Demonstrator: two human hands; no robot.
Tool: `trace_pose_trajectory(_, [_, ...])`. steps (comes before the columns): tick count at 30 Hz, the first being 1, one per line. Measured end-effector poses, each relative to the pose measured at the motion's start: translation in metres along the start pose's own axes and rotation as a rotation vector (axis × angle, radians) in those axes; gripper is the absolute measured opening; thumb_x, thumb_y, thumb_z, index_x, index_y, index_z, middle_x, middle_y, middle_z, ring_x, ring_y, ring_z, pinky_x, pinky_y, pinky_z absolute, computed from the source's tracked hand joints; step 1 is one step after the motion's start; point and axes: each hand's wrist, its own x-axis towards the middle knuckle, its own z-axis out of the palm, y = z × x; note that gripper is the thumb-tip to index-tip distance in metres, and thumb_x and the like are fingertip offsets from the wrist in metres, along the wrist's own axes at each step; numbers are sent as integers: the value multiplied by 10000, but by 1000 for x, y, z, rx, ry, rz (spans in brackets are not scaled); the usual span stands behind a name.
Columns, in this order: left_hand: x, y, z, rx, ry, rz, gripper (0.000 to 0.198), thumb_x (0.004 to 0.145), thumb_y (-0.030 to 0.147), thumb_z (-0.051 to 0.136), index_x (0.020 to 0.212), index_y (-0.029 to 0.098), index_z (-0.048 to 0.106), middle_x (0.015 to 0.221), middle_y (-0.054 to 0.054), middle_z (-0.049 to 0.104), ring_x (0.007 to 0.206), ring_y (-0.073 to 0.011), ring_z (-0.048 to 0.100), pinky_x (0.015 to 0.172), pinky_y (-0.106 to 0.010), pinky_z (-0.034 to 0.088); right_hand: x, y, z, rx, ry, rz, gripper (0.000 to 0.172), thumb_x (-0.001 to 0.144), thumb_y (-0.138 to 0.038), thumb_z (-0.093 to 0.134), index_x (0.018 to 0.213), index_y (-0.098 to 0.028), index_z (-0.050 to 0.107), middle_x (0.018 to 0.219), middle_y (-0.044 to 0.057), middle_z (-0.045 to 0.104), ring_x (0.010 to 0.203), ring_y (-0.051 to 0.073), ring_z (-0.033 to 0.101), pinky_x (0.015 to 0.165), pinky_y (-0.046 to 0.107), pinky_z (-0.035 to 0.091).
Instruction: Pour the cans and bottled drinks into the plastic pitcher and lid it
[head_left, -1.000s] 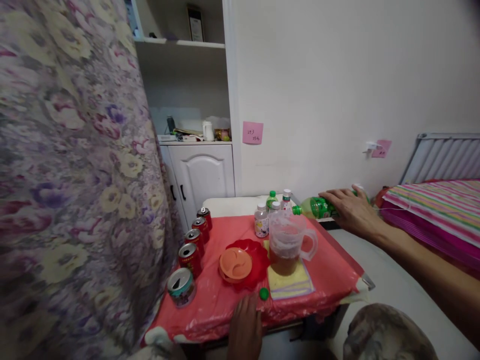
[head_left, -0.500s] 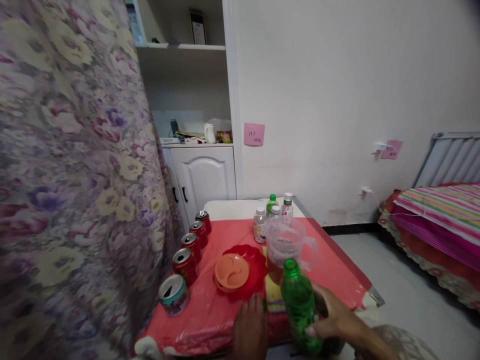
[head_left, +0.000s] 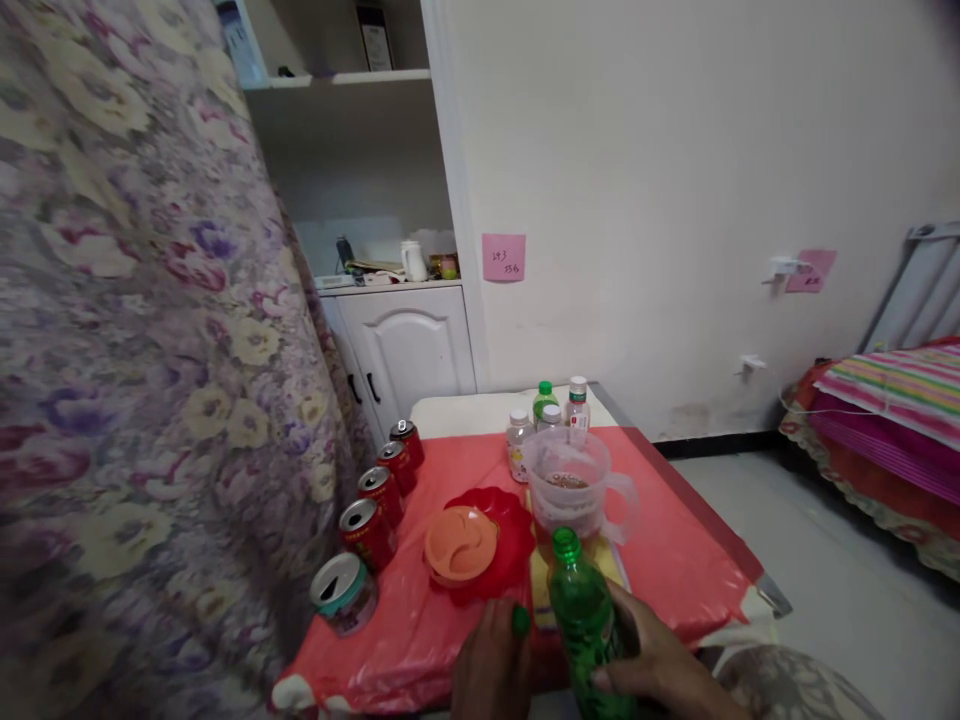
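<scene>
My right hand (head_left: 651,655) is wrapped round an uncapped green plastic bottle (head_left: 586,630), held nearly upright at the table's near edge. A small green bottle cap (head_left: 520,621) shows at the fingertips of my left hand (head_left: 491,660), which is closed on it just left of the bottle. Behind the bottle stands a clear plastic pitcher (head_left: 570,470) with brownish liquid inside, on a yellow mat or board (head_left: 541,595). Left of the pitcher, an orange divided dish (head_left: 459,545) rests in a red scalloped plate (head_left: 517,540).
Several red cans (head_left: 367,533) and a grey-teal can (head_left: 343,592) line the left edge of the red-covered table (head_left: 420,640). At the back are a white-capped bottle (head_left: 519,445), a green-capped bottle (head_left: 544,400) and others. A floral curtain (head_left: 172,400) hangs at left.
The green bottle has moved slightly left and down in my right hand. My left hand has turned, so the green cap now shows at its fingertips. The view has shifted slightly.
</scene>
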Motion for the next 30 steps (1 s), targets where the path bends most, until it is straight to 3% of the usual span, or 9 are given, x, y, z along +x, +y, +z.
trace_pose_trajectory(4, [-1, 16, -42, -350, 105, -13, 246, 850, 263, 578, 1063, 198, 682, 997, -96, 757, 911, -235, 719, 826, -364, 582, -1, 3, 1, -66, -48, 14, 942, 507, -364, 921, 1382, -244, 593, 1318, 96, 692, 1262, 363, 595, 1081, 466, 432])
trace_pose_trajectory(8, [1, 24, -68, -400, 175, 47, 241, 810, 226, 614, 1035, 207, 701, 1027, -99, 750, 964, -246, 715, 862, -383, 581, -3, 4, 6, -113, -96, 31, 918, 490, -355, 918, 1351, -229, 627, 1326, 111, 688, 1279, 385, 574, 1105, 498, 411])
trace_pose_trajectory(11, [0, 24, -74, -386, 169, 86, 262, 799, 208, 631, 1048, 213, 712, 1060, -101, 754, 1000, -250, 713, 881, -384, 584, -3, -3, 15, -121, -105, 51, 914, 460, -325, 927, 1328, -238, 654, 1320, 104, 696, 1287, 385, 569, 1144, 503, 375])
trace_pose_trajectory(17, [-8, 31, -88, -435, 83, 127, 310, 802, 283, 677, 1099, 230, 747, 1138, -118, 780, 1068, -270, 721, 940, -388, 582, -5, -21, 33, -150, -173, 75, 757, 532, -262, 872, 1269, -253, 698, 1254, 94, 734, 1239, 379, 614, 1091, 517, 441])
trace_pose_trajectory(21, [-12, 31, -97, -458, 55, 58, 404, 794, 296, 697, 1194, 242, 711, 1186, -107, 772, 1098, -269, 713, 974, -387, 560, -5, -22, 34, -112, -181, 67, 761, 537, -254, 876, 1275, -244, 687, 1265, 95, 733, 1209, 363, 645, 1099, 510, 440])
trace_pose_trajectory(26, [-8, 33, -99, -629, -13, -13, 259, 762, 249, 706, 1020, 228, 701, 985, -55, 780, 941, -230, 713, 859, -329, 551, -4, -18, 33, -112, -184, 55, 722, 583, -217, 845, 1284, -234, 676, 1315, 98, 715, 1237, 343, 640, 1092, 477, 456])
trace_pose_trajectory(30, [-7, 38, -102, -713, -40, -10, 303, 755, 340, 716, 1029, 210, 706, 927, -58, 755, 889, -235, 683, 819, -332, 526, -3, -10, 32, -80, -192, 40, 733, 579, -151, 828, 1288, -239, 667, 1346, 91, 701, 1278, 332, 622, 1100, 453, 459])
